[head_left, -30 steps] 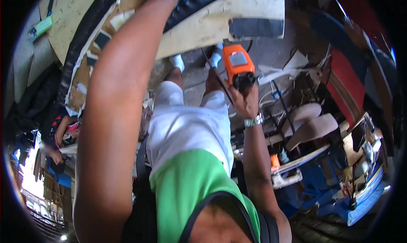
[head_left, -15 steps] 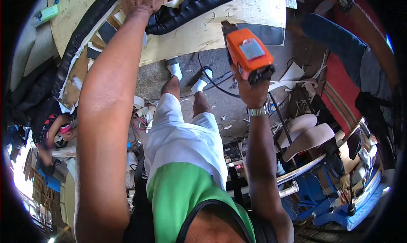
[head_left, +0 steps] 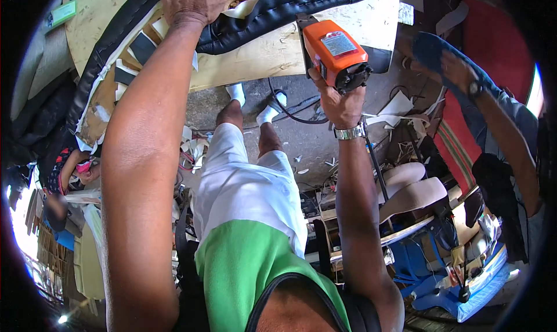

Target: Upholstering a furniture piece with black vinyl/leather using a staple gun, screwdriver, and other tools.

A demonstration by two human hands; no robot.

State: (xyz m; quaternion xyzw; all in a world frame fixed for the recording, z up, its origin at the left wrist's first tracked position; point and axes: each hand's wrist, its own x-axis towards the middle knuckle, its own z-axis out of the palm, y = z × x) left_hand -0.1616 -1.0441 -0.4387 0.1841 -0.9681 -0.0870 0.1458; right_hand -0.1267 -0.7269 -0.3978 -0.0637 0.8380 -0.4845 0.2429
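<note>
My right hand (head_left: 342, 107), with a metal watch at its wrist, is closed round the handle of an orange staple gun (head_left: 333, 46). The tool's dark nose points up and left, close to the lower edge of a black padded, upholstered frame (head_left: 258, 20). My left hand (head_left: 191, 4) rests on this frame at the top edge of the picture. Its thumb stands apart, but most of its fingers are cut off, so its grip does not show. The frame lies on a pale plywood board (head_left: 255, 66) with loose staples on it.
A black hose (head_left: 293, 116) hangs below the board. Scraps litter the floor (head_left: 316, 149). On the right, another person's hand (head_left: 458, 70) is over their blue-clad leg, near a red striped cloth (head_left: 458, 149). Beige cushions (head_left: 412, 193) stand lower right. Another person (head_left: 69, 172) is at far left.
The staple gun has shifted slightly up and left, nearer the black frame. The other person's hand on the right has come down over their leg. My left hand stays on the frame.
</note>
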